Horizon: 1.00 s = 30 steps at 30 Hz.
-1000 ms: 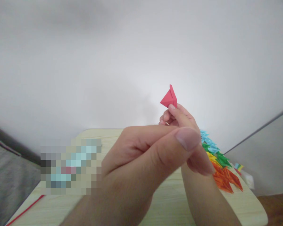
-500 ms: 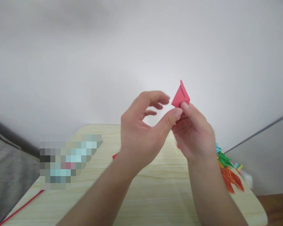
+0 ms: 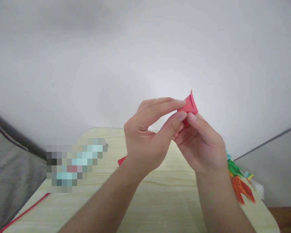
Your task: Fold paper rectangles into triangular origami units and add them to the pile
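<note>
A small folded piece of red origami paper [image 3: 190, 105] is held up above the table, its narrow point upward and a folded flap along its right side. My right hand [image 3: 205, 145] pinches its lower edge, with the thumb in front and the other fingers partly hidden behind. My left hand [image 3: 147, 132] has its thumb at the paper's lower left and its forefinger laid on the left face, so it grips the paper too. Part of the paper's lower end shows between the two thumbs.
A pale wood-grain table [image 3: 160, 200] lies below, against a white wall [image 3: 111, 64]. Another red paper piece [image 3: 121, 160] rests behind my left wrist. Orange folded paper [image 3: 242, 188] and green folded paper [image 3: 234, 168] lie at right. A blurred-out object [image 3: 80, 163] and a red cord [image 3: 26, 211] are at left.
My left forefinger has come down from the air onto the paper's left face. The paper has sunk slightly and tilted a little, still in my right hand.
</note>
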Tool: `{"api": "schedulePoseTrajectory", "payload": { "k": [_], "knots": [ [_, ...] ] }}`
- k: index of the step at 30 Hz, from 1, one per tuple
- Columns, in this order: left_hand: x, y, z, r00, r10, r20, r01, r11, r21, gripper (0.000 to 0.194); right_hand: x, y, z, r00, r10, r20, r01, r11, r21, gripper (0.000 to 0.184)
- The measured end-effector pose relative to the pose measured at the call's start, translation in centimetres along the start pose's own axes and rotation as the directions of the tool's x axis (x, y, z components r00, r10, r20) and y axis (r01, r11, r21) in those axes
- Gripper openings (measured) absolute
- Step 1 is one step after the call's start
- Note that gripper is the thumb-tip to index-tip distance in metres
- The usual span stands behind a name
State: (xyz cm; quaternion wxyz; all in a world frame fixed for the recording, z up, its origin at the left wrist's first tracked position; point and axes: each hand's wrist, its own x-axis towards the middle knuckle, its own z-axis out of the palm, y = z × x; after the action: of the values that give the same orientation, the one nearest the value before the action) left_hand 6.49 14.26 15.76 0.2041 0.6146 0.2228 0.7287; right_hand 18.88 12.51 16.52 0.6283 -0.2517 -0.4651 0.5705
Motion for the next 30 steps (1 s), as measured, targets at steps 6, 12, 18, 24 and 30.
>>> {"api": "schedulePoseTrajectory", "payload": {
  "k": [6, 12, 18, 24, 30],
  "knots": [
    [0.2, -0.4, -0.2, 1.000, 0.025, 0.005, -0.025, 1.000, -0.018, 0.024, 0.0, -0.2, -0.5, 0.999, 0.045, 0.016, -0.044, 0.998, -0.033, 0.013],
    [0.5, -1.3, -0.6, 0.998, 0.053, 0.021, -0.053, 0.999, 0.009, 0.025, 0.3, -0.1, -1.2, 0.997, 0.072, -0.003, -0.072, 0.995, -0.062, 0.011],
    [0.6, -0.1, -1.1, 0.994, 0.088, 0.067, -0.089, 0.996, 0.017, 0.024, -0.4, -0.8, -1.2, 0.998, -0.012, 0.059, 0.020, 0.992, -0.128, 0.009],
    [0.5, 2.1, -1.6, 0.984, 0.112, 0.137, -0.109, 0.994, -0.024, 0.032, -1.6, -1.7, -0.6, 0.993, -0.076, 0.091, 0.089, 0.985, -0.148, 0.011],
    [0.8, 2.9, -2.4, 0.960, 0.195, 0.200, -0.206, 0.978, 0.036, 0.040, -2.0, -1.7, -0.4, 0.987, -0.017, 0.162, 0.026, 0.998, -0.051, 0.012]
  ]
}}
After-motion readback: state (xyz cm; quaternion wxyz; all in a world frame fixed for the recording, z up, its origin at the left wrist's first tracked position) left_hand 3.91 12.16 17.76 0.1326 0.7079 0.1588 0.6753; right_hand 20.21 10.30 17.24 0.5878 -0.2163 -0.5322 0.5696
